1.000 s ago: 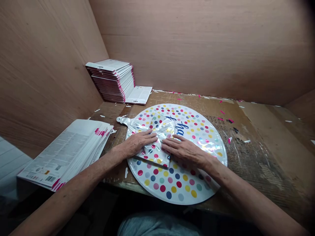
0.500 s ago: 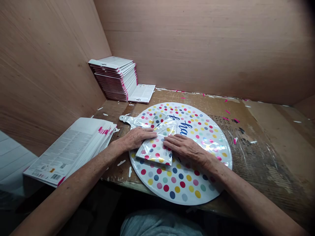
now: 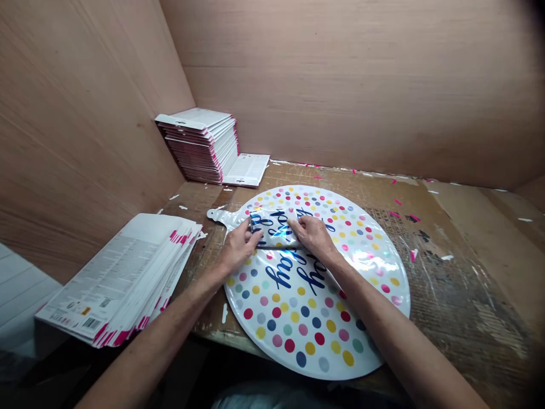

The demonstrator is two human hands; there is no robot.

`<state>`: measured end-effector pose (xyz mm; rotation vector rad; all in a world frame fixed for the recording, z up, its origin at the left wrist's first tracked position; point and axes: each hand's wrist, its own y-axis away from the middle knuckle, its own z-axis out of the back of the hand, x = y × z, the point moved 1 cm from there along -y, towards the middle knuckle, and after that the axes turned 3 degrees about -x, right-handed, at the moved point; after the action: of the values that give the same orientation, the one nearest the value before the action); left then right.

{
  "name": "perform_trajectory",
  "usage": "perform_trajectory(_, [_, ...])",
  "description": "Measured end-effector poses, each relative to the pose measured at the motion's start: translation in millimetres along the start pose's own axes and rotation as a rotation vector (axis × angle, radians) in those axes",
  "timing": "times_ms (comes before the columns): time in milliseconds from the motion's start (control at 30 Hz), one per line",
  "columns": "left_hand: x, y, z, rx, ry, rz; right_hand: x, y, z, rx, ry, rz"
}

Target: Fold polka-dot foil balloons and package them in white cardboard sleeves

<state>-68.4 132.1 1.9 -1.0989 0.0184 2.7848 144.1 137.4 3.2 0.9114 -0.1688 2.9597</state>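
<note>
A flat, round foil balloon (image 3: 306, 335), white with coloured dots and dark blue lettering, lies on the table with its neck to the left. On top of it is a second foil balloon (image 3: 276, 232), folded into a small shiny bundle with blue lettering showing. My left hand (image 3: 238, 245) grips this bundle at its left end, thumb on top and fingers curled at the edge. At its right end my right hand (image 3: 315, 234) pinches the foil, the fingertips partly hidden.
A tall stack of white and pink card packets (image 3: 198, 150) stands in the back left corner. More printed packets (image 3: 123, 272) lie fanned at the left table edge. Wooden panels (image 3: 340, 85) enclose the back and left. Pink and white paper scraps are scattered about.
The folded balloon has become a smaller, shorter bundle, its lower part folded upward so lettering now shows. Both hands have gone from lying flat on it to gripping its ends.
</note>
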Motion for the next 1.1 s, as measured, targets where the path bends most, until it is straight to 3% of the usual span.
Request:
perform_trajectory(100, [-13,-4,-15.0,-0.224,-0.233,0.073,2,-7,-9,-0.041,0.136,-0.073])
perform_trajectory(167, [-16,-5,-22.2,-0.3,-0.393,0.058,3,-4,-10,-0.034,0.18,-0.075])
perform_trajectory(267, [-16,-4,-28.4,-0.3,-0.524,0.012,14,-4,-3,0.004,0.377,-0.07])
perform_trajectory(367, [-13,-1,-29.4,-0.261,-0.567,-0.026,34,-19,5,0.022,0.559,0.054])
perform_trajectory(467, [-11,-1,-24.8,-0.231,-0.573,-0.031,49,-39,6,0.205,0.509,0.211])
perform_trajectory(533, [-8,-2,-19.0,-0.221,-0.527,-0.011,49,-45,5,0.306,0.454,0.245])
perform_trajectory(633, [-6,-2,-10.3,-0.19,-0.364,0.028,37,-34,7,0.319,0.417,0.254])
perform_trajectory(700, [-7,0,-7.6,-0.24,-0.239,0.004,26,-17,10,0.319,0.341,0.254])
perform_trajectory(767, [-12,5,-9.8,-0.262,-0.1,-0.046,17,3,13,0.321,0.224,0.28])
perform_trajectory(867, [-24,15,-20.9,-0.148,0.144,-0.079,12,31,14,0.279,0.114,0.336])
perform_trajectory(933, [-33,24,-26.9,-0.148,0.263,-0.085,14,46,11,0.239,0.111,0.352])
perform_trajectory(1033, [-37,43,-21.5,-0.216,0.294,-0.088,19,63,4,0.279,0.099,0.367])
perform_trajectory(1100, [-30,58,-2.6,-0.229,0.214,-0.083,18,70,1,0.308,0.094,0.377])
